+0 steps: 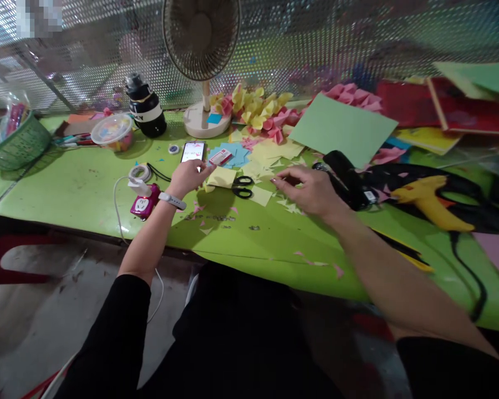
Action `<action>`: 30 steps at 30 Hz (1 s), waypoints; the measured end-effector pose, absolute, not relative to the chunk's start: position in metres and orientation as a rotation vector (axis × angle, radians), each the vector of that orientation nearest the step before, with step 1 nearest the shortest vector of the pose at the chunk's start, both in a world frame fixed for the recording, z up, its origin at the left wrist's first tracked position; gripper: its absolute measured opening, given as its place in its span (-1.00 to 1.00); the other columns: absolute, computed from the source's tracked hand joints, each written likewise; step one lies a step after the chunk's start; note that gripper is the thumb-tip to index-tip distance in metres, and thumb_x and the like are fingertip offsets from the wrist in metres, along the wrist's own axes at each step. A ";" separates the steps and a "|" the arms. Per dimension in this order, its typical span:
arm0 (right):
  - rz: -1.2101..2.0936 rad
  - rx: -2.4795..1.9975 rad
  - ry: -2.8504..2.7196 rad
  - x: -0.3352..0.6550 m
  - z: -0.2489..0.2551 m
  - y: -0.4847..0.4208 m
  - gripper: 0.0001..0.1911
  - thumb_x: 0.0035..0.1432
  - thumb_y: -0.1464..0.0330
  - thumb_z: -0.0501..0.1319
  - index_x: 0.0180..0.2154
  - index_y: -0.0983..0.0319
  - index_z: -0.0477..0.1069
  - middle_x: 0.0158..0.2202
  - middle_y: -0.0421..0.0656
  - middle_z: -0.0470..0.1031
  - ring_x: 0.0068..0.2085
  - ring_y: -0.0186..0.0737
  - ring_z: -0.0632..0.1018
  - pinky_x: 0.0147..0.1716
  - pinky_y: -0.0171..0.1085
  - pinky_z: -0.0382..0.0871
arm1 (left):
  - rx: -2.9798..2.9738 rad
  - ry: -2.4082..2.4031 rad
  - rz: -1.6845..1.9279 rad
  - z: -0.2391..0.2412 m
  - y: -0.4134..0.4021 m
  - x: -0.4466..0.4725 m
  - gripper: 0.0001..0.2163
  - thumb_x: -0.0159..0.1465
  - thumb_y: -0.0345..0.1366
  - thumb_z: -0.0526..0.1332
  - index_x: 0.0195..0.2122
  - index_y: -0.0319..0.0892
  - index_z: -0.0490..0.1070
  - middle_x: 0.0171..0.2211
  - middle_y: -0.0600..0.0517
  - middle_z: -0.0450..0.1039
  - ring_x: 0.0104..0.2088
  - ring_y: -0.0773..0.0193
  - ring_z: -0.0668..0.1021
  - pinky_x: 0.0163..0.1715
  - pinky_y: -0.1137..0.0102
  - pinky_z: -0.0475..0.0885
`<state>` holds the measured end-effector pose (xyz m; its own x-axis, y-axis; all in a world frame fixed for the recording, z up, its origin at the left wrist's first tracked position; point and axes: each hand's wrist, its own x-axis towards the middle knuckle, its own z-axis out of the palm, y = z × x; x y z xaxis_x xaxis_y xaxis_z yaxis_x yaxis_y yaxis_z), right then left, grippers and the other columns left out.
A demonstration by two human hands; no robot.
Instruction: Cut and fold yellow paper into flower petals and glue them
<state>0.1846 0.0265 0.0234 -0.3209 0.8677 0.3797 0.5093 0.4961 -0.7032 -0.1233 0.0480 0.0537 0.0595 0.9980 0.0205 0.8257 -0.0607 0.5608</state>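
Note:
My left hand (188, 176) reaches over the green table (79, 188) with its fingers pointing at a lit phone (192, 151) and a folded yellow paper (222, 177); its fingertips are bunched near the paper's edge. My right hand (306, 188) hovers over small yellow paper scraps (290, 206), fingers curled down in a pinch toward them; I cannot see what they hold. Black-handled scissors (242, 186) lie between the two hands on yellow sheets (261, 195).
A standing fan (202, 61), black bottle (146, 108), clear tub (112, 132) and green basket (14, 141) line the back. Pink and yellow paper flowers (258, 113), a large green sheet (343, 130), a black stapler (349, 177), a yellow glue gun (432, 202) and a pink charger (143, 202) lie around.

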 end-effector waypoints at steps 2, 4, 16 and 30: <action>0.634 -1.138 -1.982 0.185 0.025 0.025 -0.76 0.25 0.11 0.25 -0.32 0.10 0.54 -0.35 -0.08 0.57 -0.41 -0.12 0.52 -0.37 -0.06 0.45 | 2.121 1.777 0.453 0.059 0.042 -0.133 -0.70 0.21 -0.04 0.33 -0.25 -0.20 0.57 -0.42 -0.05 0.52 -0.44 0.26 0.49 -0.37 0.37 0.36; 0.662 -1.153 -1.990 0.184 0.025 0.024 -0.77 0.26 0.12 0.24 -0.33 0.10 0.54 -0.35 -0.07 0.57 -0.40 -0.11 0.52 -0.37 -0.06 0.45 | 2.216 1.673 0.339 0.059 0.037 -0.140 -0.69 0.12 -0.14 0.39 -0.15 -0.18 0.59 -0.24 -0.08 0.54 -0.36 0.25 0.50 -0.33 0.37 0.38; 0.767 -1.213 -2.179 0.182 0.023 0.020 -0.74 0.31 0.13 0.19 -0.24 0.12 0.56 -0.32 -0.06 0.59 -0.41 -0.14 0.51 -0.36 -0.08 0.41 | 2.198 1.595 0.594 0.049 0.022 -0.161 -0.86 0.15 -0.42 0.26 -0.34 -0.17 0.62 -0.26 -0.04 0.56 -0.31 0.28 0.56 -0.26 0.37 0.46; 0.775 -1.353 -2.211 0.174 0.037 0.023 -0.71 0.27 0.18 0.17 -0.22 0.22 0.57 -0.21 0.03 0.62 -0.38 -0.15 0.55 -0.43 -0.14 0.43 | 2.545 1.381 0.336 0.042 0.043 -0.120 -0.64 0.16 -0.31 0.32 0.01 -0.20 0.53 0.12 -0.18 0.49 0.06 0.05 0.54 -0.01 0.24 0.46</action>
